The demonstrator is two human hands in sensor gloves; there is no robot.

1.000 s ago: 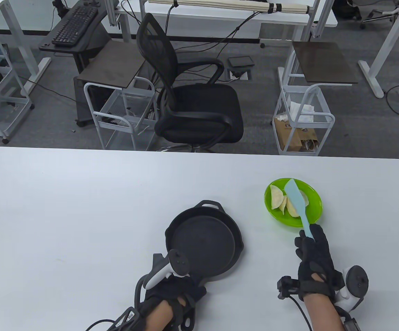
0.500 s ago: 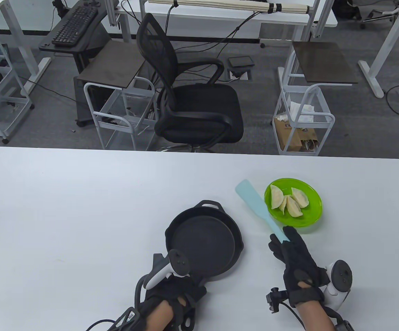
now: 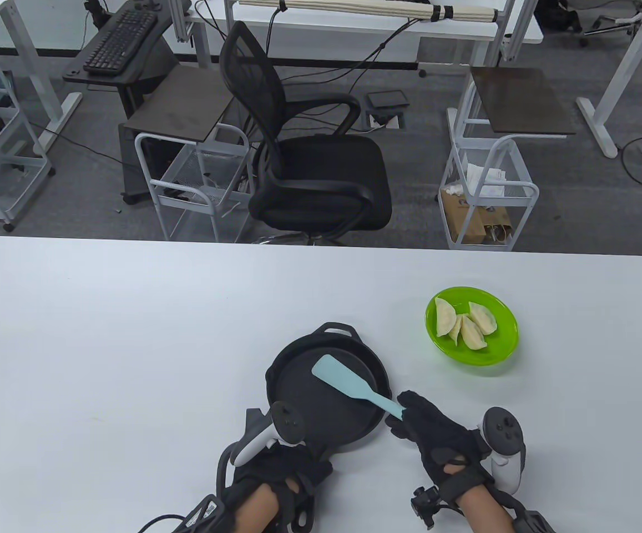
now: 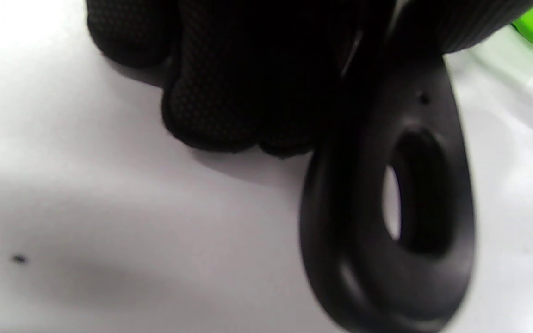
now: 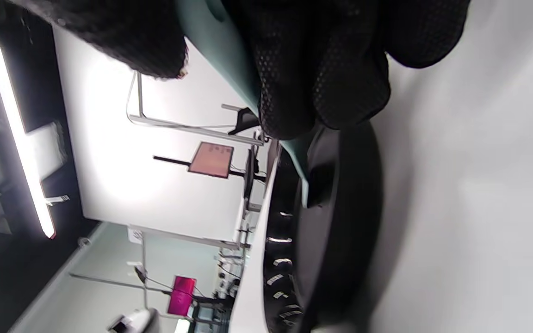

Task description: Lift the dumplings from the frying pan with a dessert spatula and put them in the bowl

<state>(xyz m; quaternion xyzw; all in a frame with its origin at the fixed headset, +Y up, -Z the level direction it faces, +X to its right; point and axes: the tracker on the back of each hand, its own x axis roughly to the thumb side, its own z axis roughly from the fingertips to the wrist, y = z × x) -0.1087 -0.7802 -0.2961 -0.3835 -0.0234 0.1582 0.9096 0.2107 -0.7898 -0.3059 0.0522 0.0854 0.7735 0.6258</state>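
Observation:
A black frying pan (image 3: 298, 388) sits near the table's front; I see no dumpling on the part of its floor that shows. My left hand (image 3: 276, 477) grips its handle (image 4: 387, 208), whose looped end shows in the left wrist view. My right hand (image 3: 415, 422) holds the light blue dessert spatula (image 3: 348, 384) by its handle, blade over the pan. In the right wrist view the spatula (image 5: 220, 60) runs under my gloved fingers (image 5: 322, 69) toward the pan (image 5: 336, 231). A green bowl (image 3: 504, 344) to the right holds three dumplings (image 3: 465, 327).
The white table (image 3: 132, 333) stretches wide to the left and back. Behind its far edge stand a black office chair (image 3: 309, 166) and white wire carts (image 3: 487, 194).
My right hand swung the spatula from over the bowl leftward and down toward me, so its blade now lies over the pan. The left hand and pan stayed put.

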